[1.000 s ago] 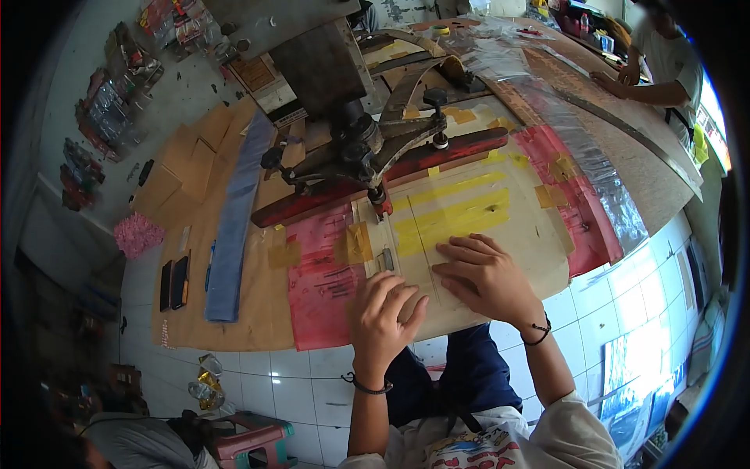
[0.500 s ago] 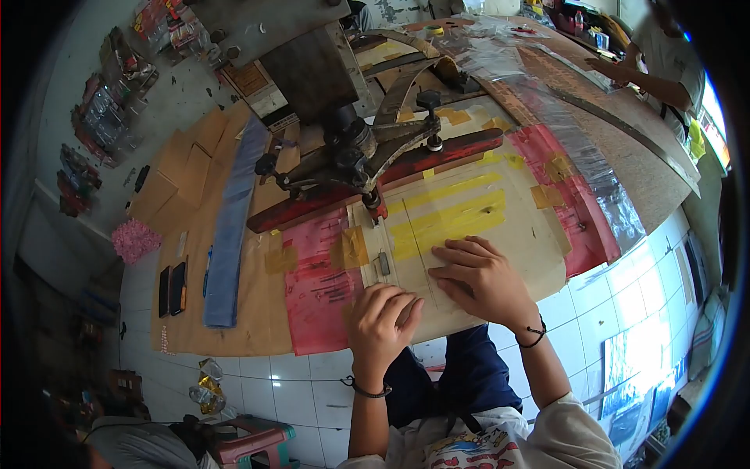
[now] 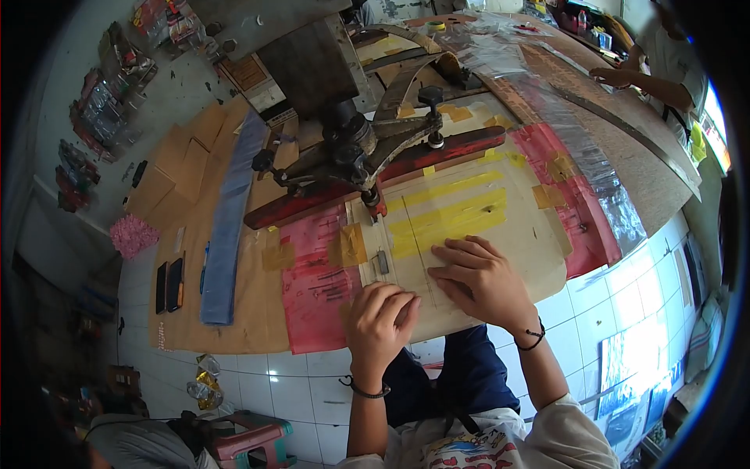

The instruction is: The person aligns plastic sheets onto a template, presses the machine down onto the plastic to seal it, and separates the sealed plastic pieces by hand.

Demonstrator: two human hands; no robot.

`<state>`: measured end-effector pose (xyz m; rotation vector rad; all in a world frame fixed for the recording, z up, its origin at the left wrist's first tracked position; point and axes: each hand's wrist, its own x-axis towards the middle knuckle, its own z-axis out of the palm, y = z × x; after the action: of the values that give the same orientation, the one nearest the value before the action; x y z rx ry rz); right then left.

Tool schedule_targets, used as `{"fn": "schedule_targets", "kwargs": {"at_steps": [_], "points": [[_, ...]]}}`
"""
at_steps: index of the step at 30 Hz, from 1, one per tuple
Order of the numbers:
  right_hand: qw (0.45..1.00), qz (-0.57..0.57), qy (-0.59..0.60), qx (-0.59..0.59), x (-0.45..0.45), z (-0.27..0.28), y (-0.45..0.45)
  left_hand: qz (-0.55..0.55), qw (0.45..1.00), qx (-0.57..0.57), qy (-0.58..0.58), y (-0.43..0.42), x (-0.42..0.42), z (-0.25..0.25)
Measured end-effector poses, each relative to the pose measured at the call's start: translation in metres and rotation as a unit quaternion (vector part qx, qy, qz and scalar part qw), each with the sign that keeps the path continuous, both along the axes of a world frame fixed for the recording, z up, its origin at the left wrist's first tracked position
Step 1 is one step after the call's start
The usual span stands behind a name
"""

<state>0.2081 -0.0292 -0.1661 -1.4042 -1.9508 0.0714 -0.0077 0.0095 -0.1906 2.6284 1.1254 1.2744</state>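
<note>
My left hand [image 3: 378, 322] rests at the near edge of a pale board [image 3: 519, 250], its fingers curled under; what they hold, if anything, is hidden. To its right, my right hand [image 3: 483, 280] lies on the board with fingers stretched out, just below a strip of yellow tape [image 3: 449, 223]. A small grey metal block [image 3: 382, 263] sits on the board beyond my left hand. Red plastic sheet [image 3: 312, 293] lies left of the board, joined by brown tape [image 3: 353, 244]. Beyond my hands, a press with a long red bar [image 3: 469, 145] spans the board.
A blue folded plastic strip [image 3: 220, 270] and two dark phone-like items [image 3: 175, 281] lie on the brown work surface [image 3: 258, 313] at left. A person [image 3: 664, 70] stands at the far right, one hand over the far table. A plastic stool [image 3: 254, 445] is below left.
The view has shifted very slightly. Both my hands stay in nearly the same places. The person at the far right has moved an arm a little.
</note>
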Motion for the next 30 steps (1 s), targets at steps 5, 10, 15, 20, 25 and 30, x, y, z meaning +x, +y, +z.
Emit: {"fn": "schedule_targets", "kwargs": {"at_steps": [5,10,15,20,25,30], "points": [[1.000,0.001,0.001,0.001,0.000,-0.002,0.001,-0.006,1.000,-0.025,-0.010,-0.003,0.003,0.007],[1.000,0.001,-0.005,0.002,0.000,-0.004,0.000,-0.008,1.000,-0.026,-0.010,-0.003,0.003,0.009],[1.000,-0.001,-0.010,-0.001,0.001,-0.005,0.000,-0.012,1.000,-0.019,-0.008,-0.001,0.002,0.007],[1.000,-0.004,-0.016,-0.001,0.000,-0.006,0.000,-0.017,1.000,-0.011,-0.012,0.001,0.001,0.003],[1.000,-0.005,-0.015,0.001,-0.001,-0.005,-0.001,-0.011,1.000,-0.017,-0.016,-0.001,0.001,0.003],[1.000,-0.007,-0.017,-0.001,-0.001,-0.005,-0.001,-0.002,0.985,-0.095,-0.141,-0.003,-0.002,0.001]]}}
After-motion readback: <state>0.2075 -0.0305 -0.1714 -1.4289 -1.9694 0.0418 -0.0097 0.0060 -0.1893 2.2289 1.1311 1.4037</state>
